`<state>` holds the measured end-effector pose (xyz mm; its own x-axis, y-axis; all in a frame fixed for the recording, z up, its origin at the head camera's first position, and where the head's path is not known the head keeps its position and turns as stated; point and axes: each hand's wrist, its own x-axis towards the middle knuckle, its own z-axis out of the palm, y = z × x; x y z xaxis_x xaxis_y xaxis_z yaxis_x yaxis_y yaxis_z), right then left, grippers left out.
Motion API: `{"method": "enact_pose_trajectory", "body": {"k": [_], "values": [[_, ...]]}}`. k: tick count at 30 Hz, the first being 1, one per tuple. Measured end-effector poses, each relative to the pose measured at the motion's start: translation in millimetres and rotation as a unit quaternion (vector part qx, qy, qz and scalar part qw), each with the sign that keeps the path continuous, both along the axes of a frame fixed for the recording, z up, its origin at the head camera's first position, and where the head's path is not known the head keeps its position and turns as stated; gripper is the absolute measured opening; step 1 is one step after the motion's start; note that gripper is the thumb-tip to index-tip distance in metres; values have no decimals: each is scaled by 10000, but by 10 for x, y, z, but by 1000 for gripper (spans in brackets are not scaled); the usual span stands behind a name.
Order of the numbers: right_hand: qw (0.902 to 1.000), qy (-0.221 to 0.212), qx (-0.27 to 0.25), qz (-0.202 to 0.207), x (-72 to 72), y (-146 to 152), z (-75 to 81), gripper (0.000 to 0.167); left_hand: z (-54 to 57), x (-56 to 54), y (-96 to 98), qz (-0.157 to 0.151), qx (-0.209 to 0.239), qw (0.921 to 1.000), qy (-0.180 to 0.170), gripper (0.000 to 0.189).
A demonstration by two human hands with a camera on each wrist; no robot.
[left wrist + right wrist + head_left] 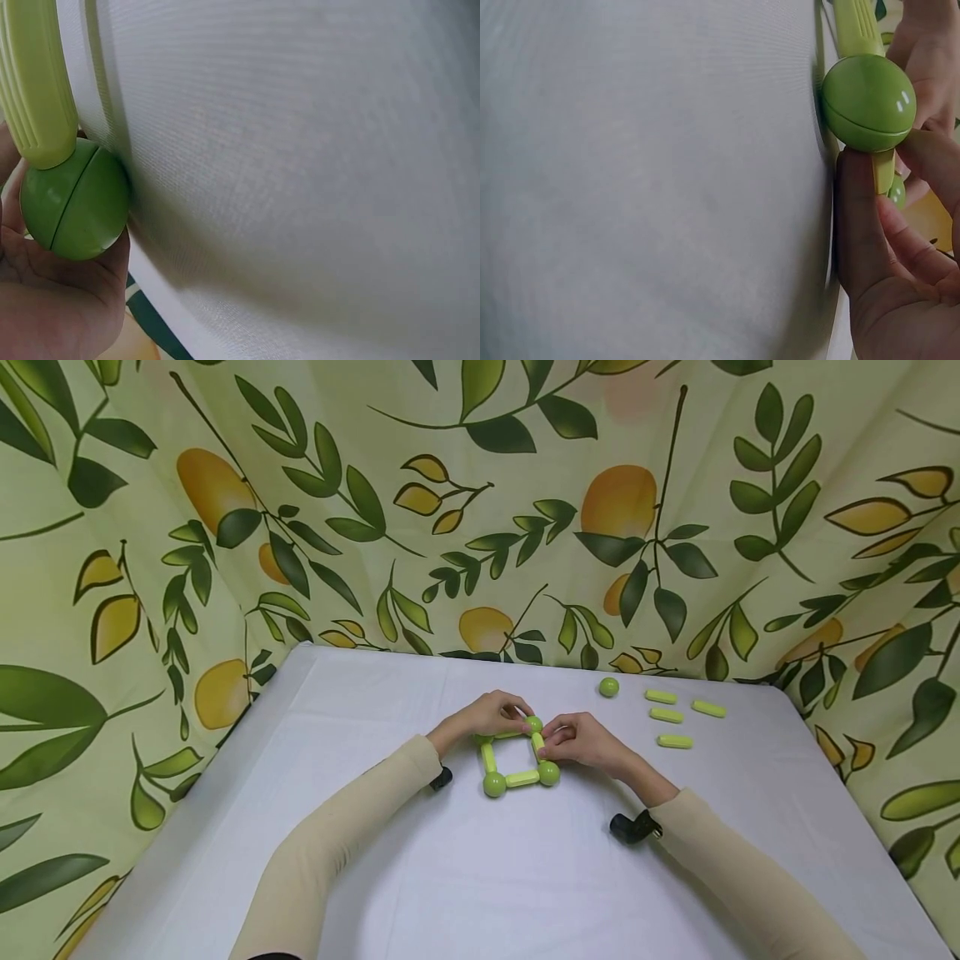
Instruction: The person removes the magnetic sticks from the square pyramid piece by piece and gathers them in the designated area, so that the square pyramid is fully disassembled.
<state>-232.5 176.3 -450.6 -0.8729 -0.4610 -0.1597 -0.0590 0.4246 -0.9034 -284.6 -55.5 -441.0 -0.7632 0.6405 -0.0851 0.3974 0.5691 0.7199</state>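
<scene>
A square frame of light green sticks and green balls lies on the white table. My left hand reaches over its far side and pinches the far right ball with its fingertips. From the right, my right hand pinches the right-side stick between thumb and fingers. A near left ball and a near right ball are joined by the near stick. The left stick runs back to a far left ball, mostly hidden beneath my left hand.
One loose ball sits at the back of the table. Right of it lie several loose sticks. A leaf-and-fruit patterned curtain hangs around the table's back and sides.
</scene>
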Motion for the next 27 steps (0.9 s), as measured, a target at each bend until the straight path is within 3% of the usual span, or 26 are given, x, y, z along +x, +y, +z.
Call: {"method": "enact_pose_trajectory", "body": {"k": [12, 27], "values": [[9997, -188, -152, -41, 19, -2, 1, 30, 3, -1, -6, -42, -16, 10000, 8, 26], [9990, 258, -362, 68, 11, 106, 3, 31, 24, -10, -10, -58, 37, 9999, -95, 26]]}}
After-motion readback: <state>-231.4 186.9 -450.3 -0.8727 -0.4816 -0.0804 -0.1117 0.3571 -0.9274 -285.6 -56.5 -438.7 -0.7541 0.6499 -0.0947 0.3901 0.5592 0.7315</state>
